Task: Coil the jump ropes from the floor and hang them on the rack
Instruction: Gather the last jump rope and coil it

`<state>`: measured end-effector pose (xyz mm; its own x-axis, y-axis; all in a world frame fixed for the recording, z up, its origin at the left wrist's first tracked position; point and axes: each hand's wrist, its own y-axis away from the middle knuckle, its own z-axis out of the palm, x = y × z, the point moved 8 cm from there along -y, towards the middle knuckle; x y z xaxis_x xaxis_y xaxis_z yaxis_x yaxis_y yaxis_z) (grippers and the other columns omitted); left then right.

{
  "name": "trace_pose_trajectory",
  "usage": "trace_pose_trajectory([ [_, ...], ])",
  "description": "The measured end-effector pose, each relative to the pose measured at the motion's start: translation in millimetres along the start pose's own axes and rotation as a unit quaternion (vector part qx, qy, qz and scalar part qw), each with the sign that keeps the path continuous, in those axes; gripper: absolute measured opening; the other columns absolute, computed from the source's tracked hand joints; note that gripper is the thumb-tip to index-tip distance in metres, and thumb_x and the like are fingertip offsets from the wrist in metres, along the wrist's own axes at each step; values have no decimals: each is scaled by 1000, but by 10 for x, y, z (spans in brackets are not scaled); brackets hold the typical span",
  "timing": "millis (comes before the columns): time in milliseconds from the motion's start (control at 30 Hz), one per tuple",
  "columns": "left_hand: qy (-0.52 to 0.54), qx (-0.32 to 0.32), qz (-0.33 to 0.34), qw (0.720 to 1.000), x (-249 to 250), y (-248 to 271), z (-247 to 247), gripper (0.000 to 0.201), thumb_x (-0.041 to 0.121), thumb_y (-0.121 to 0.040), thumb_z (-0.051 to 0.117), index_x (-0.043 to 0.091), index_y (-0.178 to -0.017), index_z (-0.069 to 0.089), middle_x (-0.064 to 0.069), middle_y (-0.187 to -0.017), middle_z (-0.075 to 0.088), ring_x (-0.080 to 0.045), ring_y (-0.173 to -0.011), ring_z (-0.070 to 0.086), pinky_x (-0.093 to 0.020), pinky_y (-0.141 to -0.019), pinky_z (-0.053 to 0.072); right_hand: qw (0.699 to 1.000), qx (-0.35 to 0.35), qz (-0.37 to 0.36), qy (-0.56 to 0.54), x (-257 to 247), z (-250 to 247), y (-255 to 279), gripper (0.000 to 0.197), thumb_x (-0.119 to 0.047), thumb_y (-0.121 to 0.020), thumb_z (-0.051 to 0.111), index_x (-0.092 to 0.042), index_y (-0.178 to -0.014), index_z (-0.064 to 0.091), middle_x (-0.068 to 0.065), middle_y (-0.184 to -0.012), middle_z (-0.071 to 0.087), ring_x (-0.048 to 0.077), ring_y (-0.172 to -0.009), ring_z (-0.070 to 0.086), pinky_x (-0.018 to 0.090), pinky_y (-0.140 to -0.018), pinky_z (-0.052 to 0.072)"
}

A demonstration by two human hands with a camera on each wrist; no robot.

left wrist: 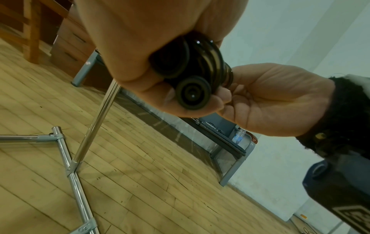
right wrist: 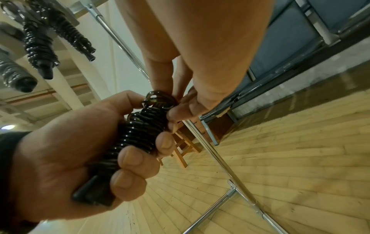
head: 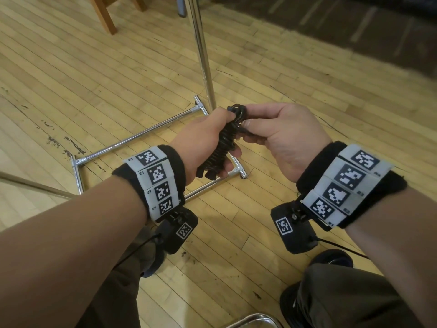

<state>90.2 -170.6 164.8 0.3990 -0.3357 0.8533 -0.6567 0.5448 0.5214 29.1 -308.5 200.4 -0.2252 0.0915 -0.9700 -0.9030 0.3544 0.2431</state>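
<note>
A black jump rope point(head: 223, 144) is wound into a tight bundle around its handles. My left hand point(head: 208, 136) grips the bundle around its middle, with the handle ends point(left wrist: 192, 93) sticking out below the fist. My right hand point(head: 267, 126) pinches the small loop point(right wrist: 159, 96) at the top of the bundle, thumb and fingertips on either side of it. In the right wrist view the left hand's fingers point(right wrist: 131, 158) curl over the coils point(right wrist: 138, 134). The chrome rack's upright pole point(head: 202, 50) rises just behind my hands. Its base frame point(head: 132, 141) lies on the floor beneath them.
Three coiled black ropes point(right wrist: 40, 42) hang from the rack's top bar in the right wrist view. Wooden chair legs point(head: 104, 16) stand at the far left. A dark floor strip point(head: 331, 27) runs at the far right. My shoe point(head: 331, 259) and a chrome tube point(head: 254, 318) are close below.
</note>
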Motion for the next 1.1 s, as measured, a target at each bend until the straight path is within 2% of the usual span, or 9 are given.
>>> trace_pose_trajectory([
  [133,-9,-15,14,1000,24,-26,32,51,52,-96,52,8,-117,61,-13,-82,77,-28,-56,67,-31,-47,52,1000,19,-16,13,-29,-43,24,32,9,-91,62,-10,-114,75,11,-99,79,21,-85,76,24,-74,58],
  [233,-20,-34,33,999,56,-39,68,42,52,-97,56,14,-113,63,-12,-81,76,-29,-58,67,-35,-52,56,998,51,-21,0,-49,-102,28,35,12,-89,63,-11,-115,65,10,-96,79,19,-80,78,23,-71,59],
  [400,-47,-36,39,997,57,-52,78,40,53,-96,56,15,-107,65,-11,-81,77,-29,-59,68,-33,-51,55,996,72,-26,34,-54,-133,33,33,11,-86,66,-17,-104,61,9,-97,78,21,-84,78,39,-82,64],
  [567,-53,-42,32,997,29,-72,91,42,52,-96,55,12,-108,63,-9,-80,76,-28,-58,68,-33,-51,55,994,87,-28,58,-25,-167,-19,38,12,-84,65,-22,-100,61,3,-111,73,17,-99,75,42,-88,62],
  [767,-71,-61,14,996,-3,-71,64,38,49,-101,53,13,-110,61,-9,-80,76,-29,-61,68,-34,-55,57,995,51,-21,87,-2,-75,1,40,9,-88,57,-26,-106,61,-5,-116,74,16,-108,72,45,-97,57],
  [900,-86,-66,8,994,9,-41,10,44,52,-95,56,11,-111,62,-11,-82,75,-29,-60,67,-34,-53,56,998,-12,-26,59,-61,37,26,28,2,-96,58,-18,-114,66,0,-109,77,20,-101,75,42,-90,62],
  [1000,-126,-71,2,989,-4,-10,-16,44,52,-97,60,10,-109,65,-11,-83,76,-28,-58,68,-31,-48,54,988,-44,-51,137,-125,54,23,21,-9,-98,64,-17,-117,70,-1,-107,76,16,-100,74,42,-91,61],
  [1100,-163,-85,-11,983,-59,23,-8,43,50,-100,61,8,-108,66,-10,-81,76,-28,-55,66,-26,-42,49,947,-58,-100,300,-197,66,16,15,-19,-97,67,-25,-107,78,-15,-94,75,2,-93,69,32,-90,58],
])
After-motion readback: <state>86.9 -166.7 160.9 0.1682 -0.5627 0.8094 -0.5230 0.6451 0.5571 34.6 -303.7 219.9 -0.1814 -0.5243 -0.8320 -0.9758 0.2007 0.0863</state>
